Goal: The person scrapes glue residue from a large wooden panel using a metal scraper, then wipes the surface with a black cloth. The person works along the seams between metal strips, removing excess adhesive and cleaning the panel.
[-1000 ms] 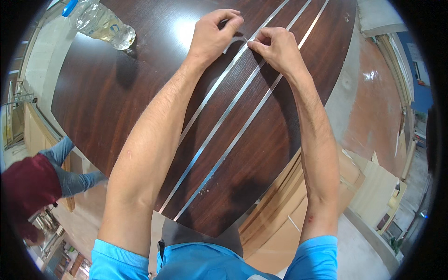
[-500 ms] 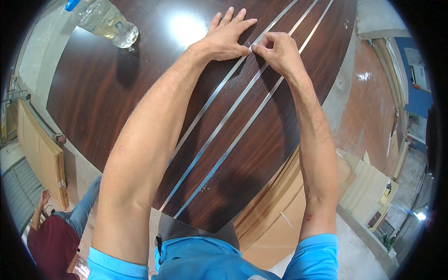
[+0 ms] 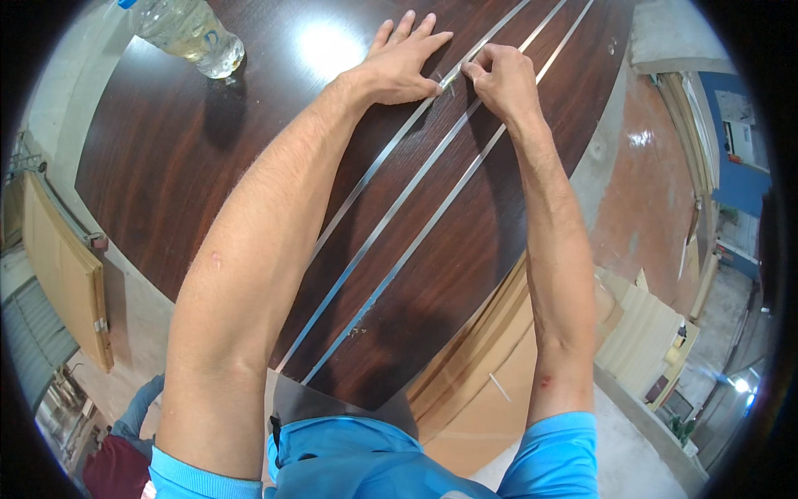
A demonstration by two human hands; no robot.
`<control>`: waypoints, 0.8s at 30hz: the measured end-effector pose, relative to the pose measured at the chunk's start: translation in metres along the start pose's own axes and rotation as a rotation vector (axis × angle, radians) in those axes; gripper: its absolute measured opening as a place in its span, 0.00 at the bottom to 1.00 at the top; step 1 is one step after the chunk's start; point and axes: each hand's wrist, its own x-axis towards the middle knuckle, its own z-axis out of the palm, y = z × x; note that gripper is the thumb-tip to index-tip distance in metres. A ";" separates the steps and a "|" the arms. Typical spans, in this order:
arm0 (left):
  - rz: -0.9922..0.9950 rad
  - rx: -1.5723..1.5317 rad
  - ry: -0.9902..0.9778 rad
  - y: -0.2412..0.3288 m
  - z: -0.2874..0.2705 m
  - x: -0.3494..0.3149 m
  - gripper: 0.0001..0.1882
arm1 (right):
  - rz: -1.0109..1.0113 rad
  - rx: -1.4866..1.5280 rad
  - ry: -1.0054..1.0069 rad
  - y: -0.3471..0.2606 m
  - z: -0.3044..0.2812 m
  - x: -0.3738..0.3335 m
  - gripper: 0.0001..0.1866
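Right hand [image 3: 507, 83] (pinched) has shifted away from left hand [image 3: 401, 73].

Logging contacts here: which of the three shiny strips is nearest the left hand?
The leftmost strip, which runs by the left hand; the other two lie farther right, clear of that hand.

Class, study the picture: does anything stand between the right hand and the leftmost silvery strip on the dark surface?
Nothing visible does: the right hand is right at the leftmost silvery strip, fingers pinched. The left hand lies spread alongside, and the bottle is well off to the left.
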 end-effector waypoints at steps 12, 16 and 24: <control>-0.087 -0.118 -0.111 0.012 -0.020 -0.006 0.43 | 0.186 0.381 0.256 0.001 -0.021 -0.028 0.14; -0.113 -0.196 -0.109 0.009 -0.020 -0.004 0.42 | -0.112 0.247 0.243 0.005 -0.006 -0.014 0.13; -0.077 -0.089 -0.086 0.013 -0.021 -0.005 0.47 | 0.082 0.110 0.043 -0.011 0.012 -0.009 0.13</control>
